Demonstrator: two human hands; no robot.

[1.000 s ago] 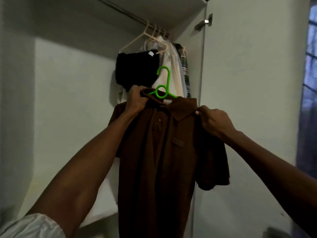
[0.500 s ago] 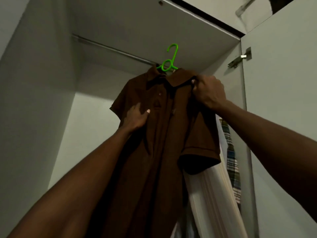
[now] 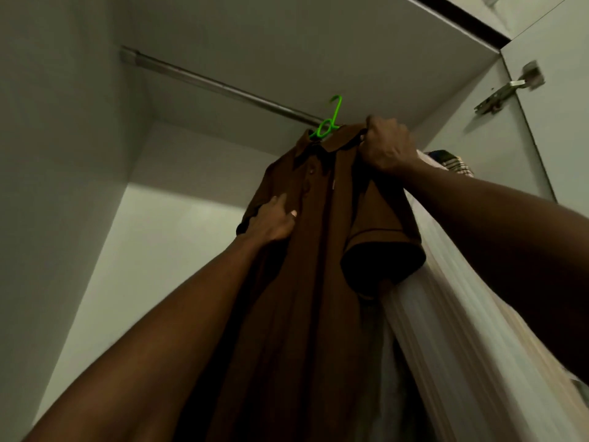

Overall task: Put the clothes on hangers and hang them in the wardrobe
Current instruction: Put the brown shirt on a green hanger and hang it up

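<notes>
A brown polo shirt (image 3: 322,250) hangs on a bright green hanger (image 3: 330,121), raised high inside the wardrobe. The green hook stands just in front of the metal rail (image 3: 204,81); I cannot tell whether it is over the rail. My right hand (image 3: 387,145) grips the shirt's right shoulder at the hanger's end, next to the collar. My left hand (image 3: 274,220) rests on the shirt's left chest below the collar, fingers spread against the cloth.
White and plaid clothes (image 3: 446,282) hang to the right of the brown shirt. The open wardrobe door (image 3: 561,129) with its hinge (image 3: 506,90) stands at the right. The rail's left stretch is bare, and the wardrobe's left wall (image 3: 57,186) is close.
The shirt and hanger have gone up from chest height to the rail. My left hand let go of the collar and dropped to the chest. The view tilted upward.
</notes>
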